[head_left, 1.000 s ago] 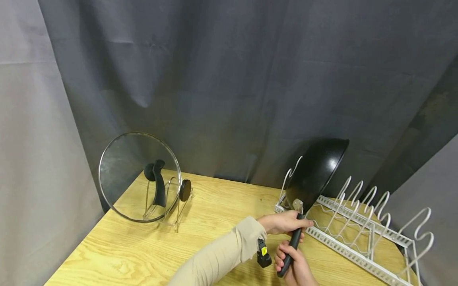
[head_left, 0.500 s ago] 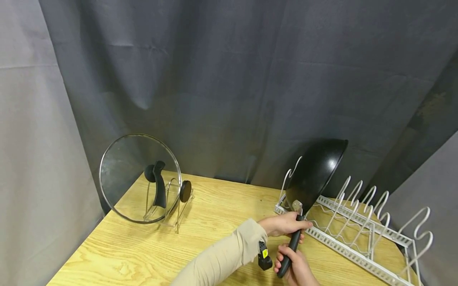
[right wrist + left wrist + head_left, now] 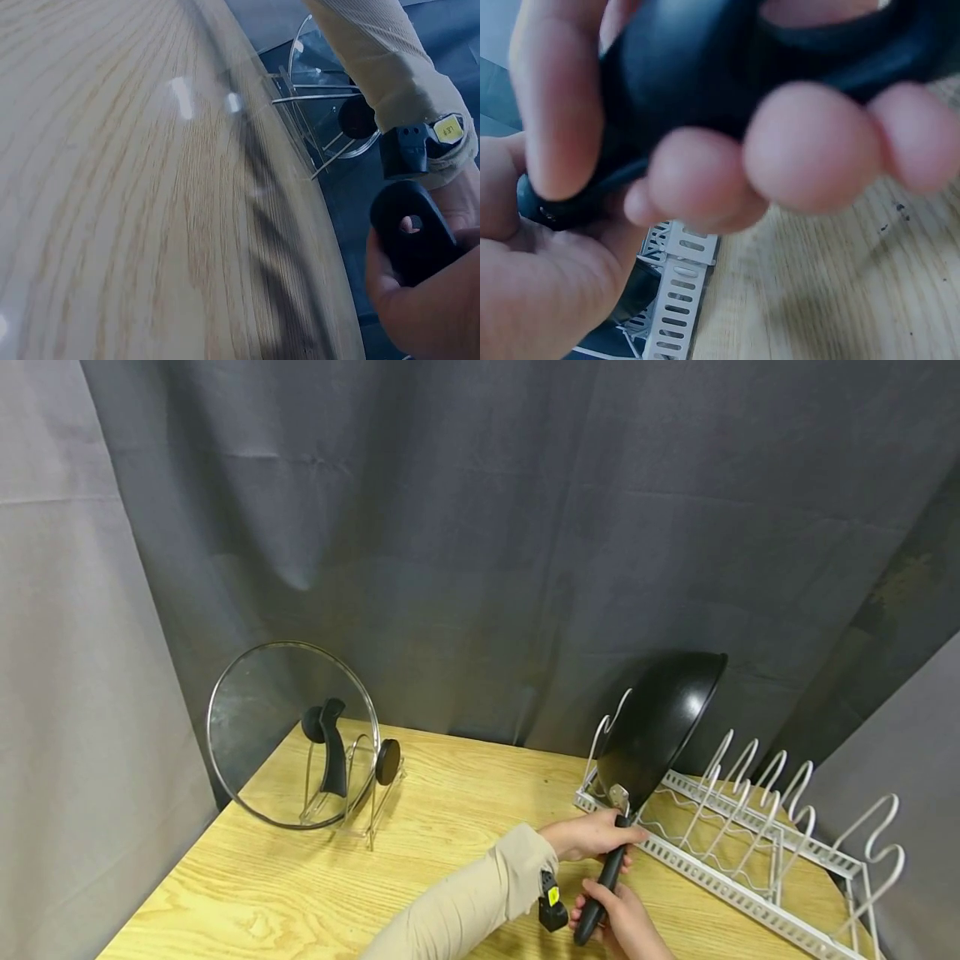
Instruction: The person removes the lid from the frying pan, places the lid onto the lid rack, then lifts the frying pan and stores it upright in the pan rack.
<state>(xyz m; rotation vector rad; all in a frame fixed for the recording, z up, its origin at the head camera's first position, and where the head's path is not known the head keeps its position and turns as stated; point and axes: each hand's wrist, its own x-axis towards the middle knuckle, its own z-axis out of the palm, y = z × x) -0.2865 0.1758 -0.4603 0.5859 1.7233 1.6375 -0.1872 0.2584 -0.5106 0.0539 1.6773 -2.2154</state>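
Note:
A black wok (image 3: pixel 660 722) stands tilted on its side at the left end of a white wire rack (image 3: pixel 750 881), its rounded underside facing left. Its black handle (image 3: pixel 611 867) slopes down toward the front of the table. Close to the metal bracket, my left hand (image 3: pixel 592 835) grips the upper handle, thumb lying across it. My right hand (image 3: pixel 622 914) curls round the handle's lower end. In the right wrist view, the handle's end (image 3: pixel 431 259) with its hanging hole pokes out of the right hand (image 3: pixel 427 307). Blurred fingers (image 3: pixel 810 146) wrap the handle in the left wrist view.
A glass lid (image 3: pixel 255 727) with a black handle stands upright in a small wire holder (image 3: pixel 375 814) at the left, beside a round black knob (image 3: pixel 387 762). Several white wire loops (image 3: pixel 780 777) rise along the rack. Grey curtains (image 3: pixel 450 527) hang behind the wooden table (image 3: pixel 300 893).
The wok and its handle have shifted very slightly left, and both hands have moved along with them. Each hand keeps its grip on the handle.

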